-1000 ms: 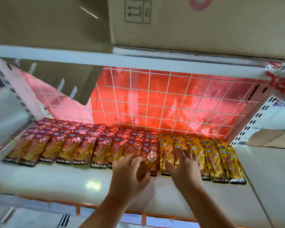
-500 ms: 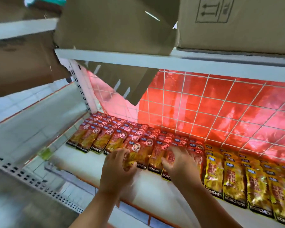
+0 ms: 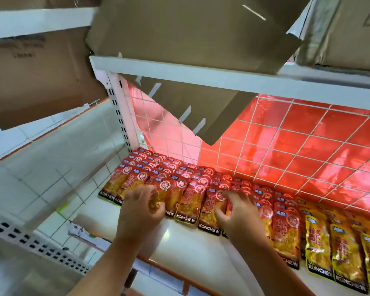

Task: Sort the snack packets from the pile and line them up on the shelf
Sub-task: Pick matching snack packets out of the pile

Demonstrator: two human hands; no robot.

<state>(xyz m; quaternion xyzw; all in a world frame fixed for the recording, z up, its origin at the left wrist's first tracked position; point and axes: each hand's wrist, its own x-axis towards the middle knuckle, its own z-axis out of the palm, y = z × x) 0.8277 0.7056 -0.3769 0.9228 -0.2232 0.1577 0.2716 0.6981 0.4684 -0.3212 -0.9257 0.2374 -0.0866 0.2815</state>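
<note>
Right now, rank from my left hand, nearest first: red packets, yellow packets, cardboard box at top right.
1. The red packets: under the left hand, which grips one.
2. The yellow packets: right end of the shelf.
3. The cardboard box: upper shelf, far right.

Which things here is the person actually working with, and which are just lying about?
In the job: red snack packets, yellow snack packets, shelf, left hand gripping a packet, right hand on the row.
Lying about: cardboard boxes above, wire grid behind.
</note>
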